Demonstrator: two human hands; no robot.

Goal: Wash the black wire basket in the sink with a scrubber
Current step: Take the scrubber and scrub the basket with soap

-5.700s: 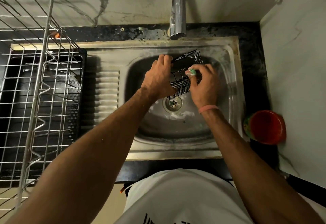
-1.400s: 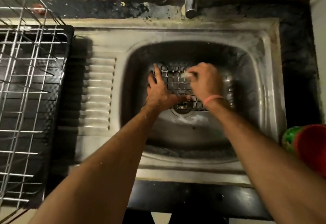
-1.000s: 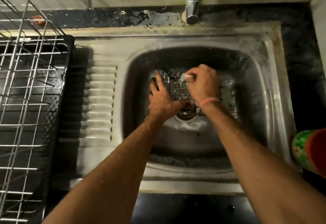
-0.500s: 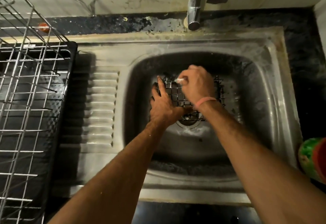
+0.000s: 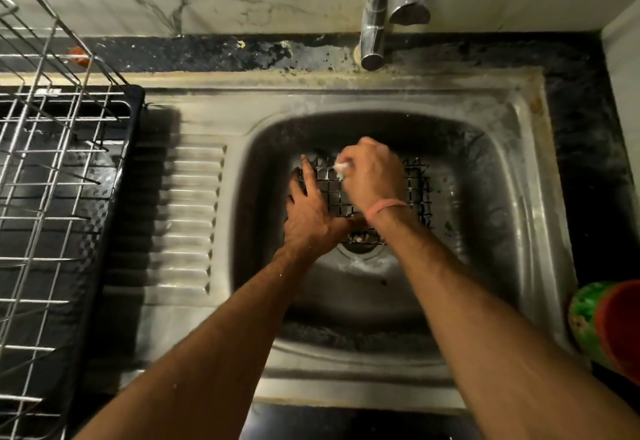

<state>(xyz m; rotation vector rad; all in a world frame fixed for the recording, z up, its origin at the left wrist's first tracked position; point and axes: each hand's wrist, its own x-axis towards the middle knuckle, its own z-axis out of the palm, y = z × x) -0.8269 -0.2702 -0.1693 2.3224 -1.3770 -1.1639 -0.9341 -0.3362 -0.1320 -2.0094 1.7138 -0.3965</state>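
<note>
Basket (image 5: 417, 194) still lies flat at the bottom of the sink (image 5: 502, 149), over the drain. Left hand (image 5: 311, 211) stays pressed on it, fingers straight. Right hand (image 5: 370, 176), clamped on the scrubber (image 5: 341, 168), has slid a bit toward the far edge since half a second ago.

We now see the basket (image 5: 414, 194) lying flat in the sink (image 5: 519, 197), right hand (image 5: 372, 173) scrubbing farther left.
</note>
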